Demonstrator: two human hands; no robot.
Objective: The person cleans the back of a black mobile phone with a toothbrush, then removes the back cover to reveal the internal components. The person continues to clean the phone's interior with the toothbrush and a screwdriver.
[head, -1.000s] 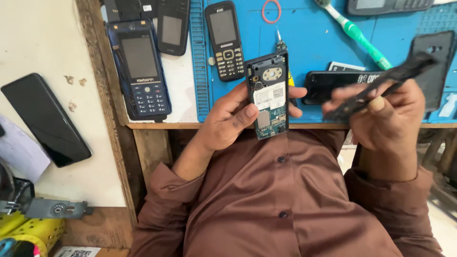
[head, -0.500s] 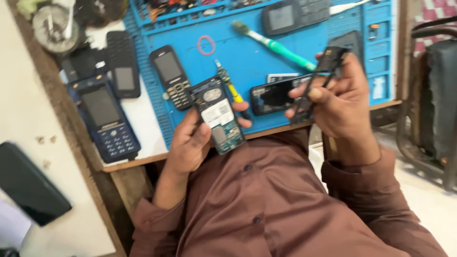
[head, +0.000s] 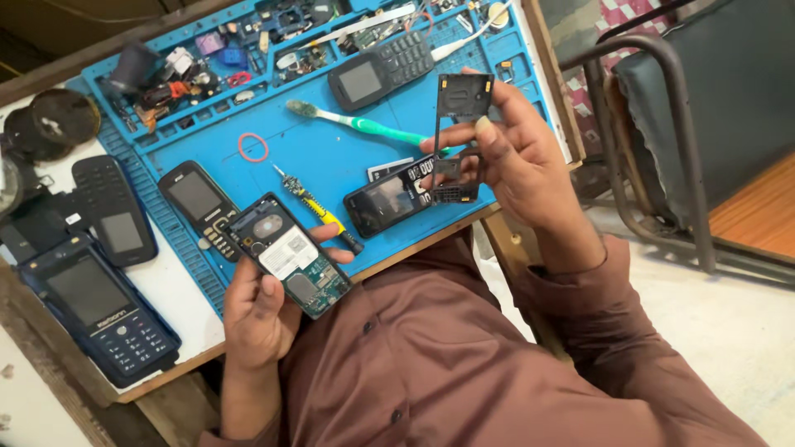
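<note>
A stripped mobile phone (head: 290, 257), circuit board exposed, is lying in the left hand (head: 261, 310) above the counter (head: 178, 285) edge. The right hand (head: 517, 161) is pinching its detached black frame (head: 454, 136) over the blue repair mat (head: 331, 157); reassembly is looking unfinished.

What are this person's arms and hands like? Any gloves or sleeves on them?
No gloves: both the left hand and the right hand are bare, with no rings, watch or bands showing. The fingernails are short and plain. Both arms wear long sleeves of a plain brown shirt, loose and creased, ending at the wrists. The shirt has small dark buttons down its front.
</note>
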